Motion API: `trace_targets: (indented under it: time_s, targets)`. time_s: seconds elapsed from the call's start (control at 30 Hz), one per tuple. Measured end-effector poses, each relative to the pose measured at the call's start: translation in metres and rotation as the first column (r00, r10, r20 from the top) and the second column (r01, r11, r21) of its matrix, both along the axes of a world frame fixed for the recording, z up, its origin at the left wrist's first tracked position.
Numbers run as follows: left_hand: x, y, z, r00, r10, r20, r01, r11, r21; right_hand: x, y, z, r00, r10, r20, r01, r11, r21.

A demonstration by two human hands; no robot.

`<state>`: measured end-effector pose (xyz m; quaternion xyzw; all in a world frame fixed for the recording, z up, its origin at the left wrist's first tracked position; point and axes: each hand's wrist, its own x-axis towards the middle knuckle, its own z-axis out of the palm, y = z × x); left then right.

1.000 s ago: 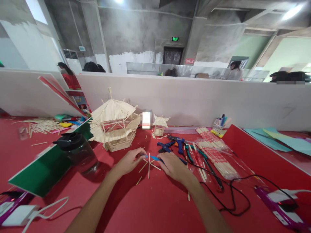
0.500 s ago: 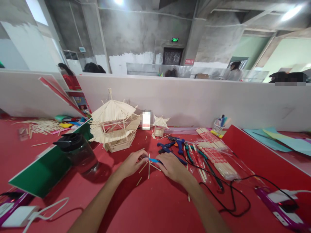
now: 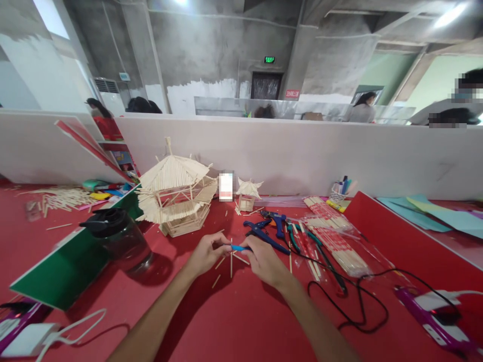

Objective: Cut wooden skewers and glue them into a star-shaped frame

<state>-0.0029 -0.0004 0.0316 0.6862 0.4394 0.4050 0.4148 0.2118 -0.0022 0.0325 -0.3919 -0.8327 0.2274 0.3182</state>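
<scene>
A slim blue pen-like thing (image 3: 238,248) spans the gap between my hands above the red table. My right hand (image 3: 264,257) is closed around its right end. At its left end, the thumb and fingers of my left hand (image 3: 209,255) are pinched together; whether they also hold a small stick is hidden. Under my hands thin wooden sticks (image 3: 231,266) fan out in a star shape, their meeting point covered. One loose stick (image 3: 216,281) lies just in front. Behind my left hand stands a large stick-built pavilion (image 3: 175,193), and a small pavilion (image 3: 248,193) is farther back.
Right of my hands lie blue glue guns (image 3: 266,236), green-handled pliers (image 3: 292,239), bagged sticks (image 3: 339,246) and a black cable (image 3: 385,311). A dark water bottle (image 3: 123,241) and green board (image 3: 64,274) stand left. A white partition (image 3: 283,156) closes the back; people are beyond it.
My hands stay over the star of sticks with the blue thing between them, fingers shifting slightly. The view has turned a little. Beyond the partition, a person has come into view at far right.
</scene>
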Motion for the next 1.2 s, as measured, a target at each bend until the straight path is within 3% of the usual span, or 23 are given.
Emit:
trace_targets:
  time_s: [0.1, 0.17, 0.23, 0.3, 0.47, 0.57, 0.67, 0.77, 0.83, 0.93, 1.0, 1.1, 1.2]
  targets:
    - [0.001, -0.002, 0.002, 0.995, -0.020, -0.093, 0.024, 0.998, 0.052, -0.001, 0.000, 0.003, 0.999, 0.010, 0.039, -0.010, 1.000, -0.004]
    - [0.002, -0.004, 0.003, 0.955, -0.051, -0.292, 0.080, 0.993, 0.089, -0.003, 0.002, 0.003, 0.995, 0.064, 0.079, -0.064, 0.998, 0.000]
    - [0.001, -0.006, 0.005, 0.834, -0.021, -0.551, 0.104, 0.987, 0.119, -0.007, 0.004, 0.001, 0.987, 0.100, 0.123, -0.104, 0.994, 0.026]
    - [-0.003, -0.006, 0.009, 0.674, 0.083, -0.734, 0.046, 0.987, 0.154, -0.009, 0.007, -0.003, 0.988, 0.068, 0.142, -0.081, 0.993, 0.088]
    - [-0.029, -0.002, 0.023, 0.400, 0.321, -0.858, -0.228, 0.942, 0.246, 0.001, 0.015, -0.009, 0.993, -0.081, 0.083, 0.064, 0.979, 0.196]
    - [-0.044, -0.002, 0.028, 0.278, 0.286, -0.917, -0.313, 0.930, 0.195, 0.009, 0.019, -0.012, 0.989, -0.051, 0.141, 0.031, 0.989, 0.142]
    - [-0.048, -0.004, 0.028, 0.212, 0.200, -0.956, -0.367, 0.923, 0.112, 0.009, 0.020, -0.018, 0.980, -0.001, 0.197, -0.021, 0.994, 0.108]
    - [-0.044, -0.003, 0.026, 0.229, 0.292, -0.929, -0.336, 0.919, 0.206, 0.003, 0.021, -0.026, 0.983, 0.007, 0.185, -0.027, 0.994, 0.105]
    - [-0.037, 0.000, 0.022, 0.319, 0.323, -0.891, -0.224, 0.939, 0.260, -0.002, 0.021, -0.030, 0.982, 0.003, 0.188, -0.025, 0.993, 0.111]
    - [-0.023, 0.004, 0.009, 0.497, 0.179, -0.849, 0.018, 0.976, 0.217, -0.007, 0.022, -0.036, 0.976, 0.000, 0.219, -0.028, 0.992, 0.127]
    - [-0.015, 0.005, -0.002, 0.565, 0.101, -0.819, 0.141, 0.966, 0.216, -0.009, 0.024, -0.040, 0.972, -0.004, 0.234, -0.029, 0.990, 0.136]
    - [-0.009, 0.009, -0.016, 0.624, 0.065, -0.778, 0.210, 0.946, 0.247, -0.011, 0.026, -0.044, 0.970, -0.008, 0.241, -0.027, 0.989, 0.143]
    - [-0.010, 0.014, -0.025, 0.670, 0.061, -0.740, 0.207, 0.942, 0.264, -0.012, 0.029, -0.048, 0.972, -0.007, 0.233, -0.027, 0.989, 0.142]
